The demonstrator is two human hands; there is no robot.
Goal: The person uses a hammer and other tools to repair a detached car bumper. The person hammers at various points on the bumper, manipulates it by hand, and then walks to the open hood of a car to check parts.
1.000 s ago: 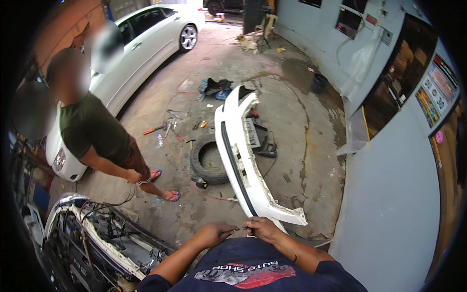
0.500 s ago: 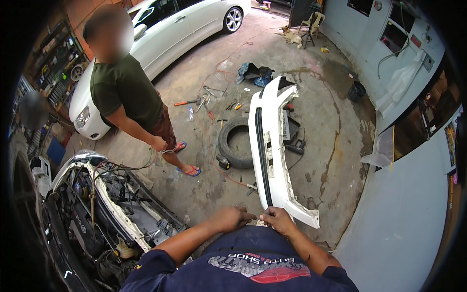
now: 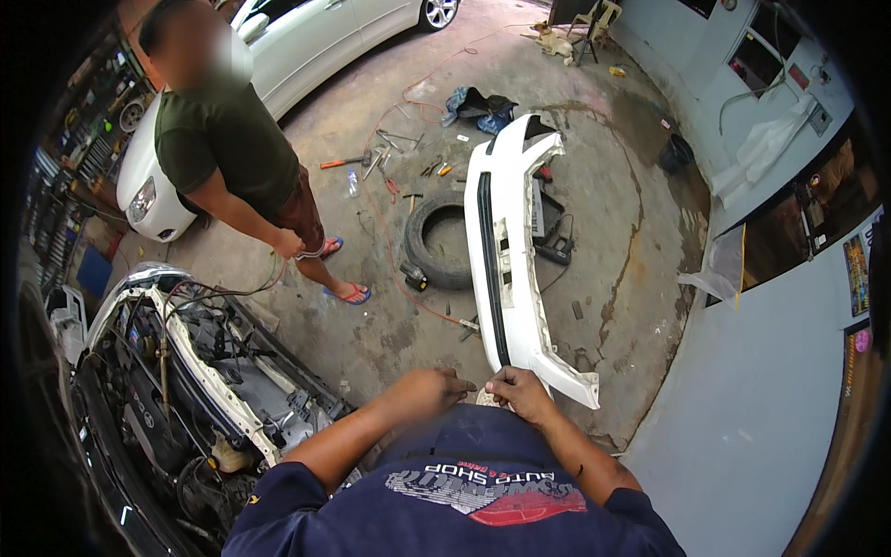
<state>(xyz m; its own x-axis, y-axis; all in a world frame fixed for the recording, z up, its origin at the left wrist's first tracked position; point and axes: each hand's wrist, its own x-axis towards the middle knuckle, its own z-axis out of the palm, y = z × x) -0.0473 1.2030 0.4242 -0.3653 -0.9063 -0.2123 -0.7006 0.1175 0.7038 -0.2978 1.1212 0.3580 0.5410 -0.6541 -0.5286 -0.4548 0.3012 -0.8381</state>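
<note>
My left hand (image 3: 432, 390) and my right hand (image 3: 522, 394) are close together in front of my dark blue shirt, fingertips nearly meeting. The fingers of both are curled and pinched; whatever small thing may be in them is too small to make out. Just past my hands a white car bumper (image 3: 515, 320) with a black strip stands lengthwise on the floor, its near end by my right hand. From this view I cannot tell whether either hand touches it. A small whitish patch (image 3: 486, 399) shows between my hands, its kind unclear.
Left, a car front with exposed engine bay (image 3: 176, 408); beyond it a person in a green shirt (image 3: 227, 153) stands near a white car (image 3: 320, 42). A tyre (image 3: 418, 246), hammer (image 3: 345, 162), power drill (image 3: 557, 251) and orange hose (image 3: 422, 302) lie on the floor. A pale wall (image 3: 733, 408) rises right.
My view has tilted, so the scene sits higher and slightly further left. My hands remain close together with fingers pinched. The standing person keeps nearly the same pose.
</note>
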